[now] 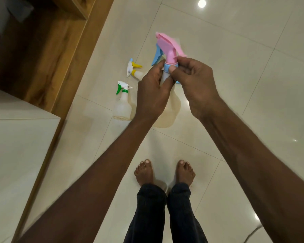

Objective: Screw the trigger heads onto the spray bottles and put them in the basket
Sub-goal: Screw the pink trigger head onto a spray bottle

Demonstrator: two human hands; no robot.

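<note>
I hold a translucent spray bottle [167,109] up in front of me. My left hand [152,92] grips its neck. My right hand [191,81] pinches the blue collar of the pink trigger head [168,48], which sits on top of the bottle and has a blue lever. On the floor to the left lie two more bottles with heads on: one with a green and white trigger [122,102], and one with a yellow and white trigger [136,71], partly hidden behind my left hand. No basket is in view.
A wooden cabinet base [63,55] runs along the left, with a white counter corner [16,137] nearer me. My bare feet [163,172] stand on the glossy tiled floor [253,67]. A cable lies at the bottom right [253,232].
</note>
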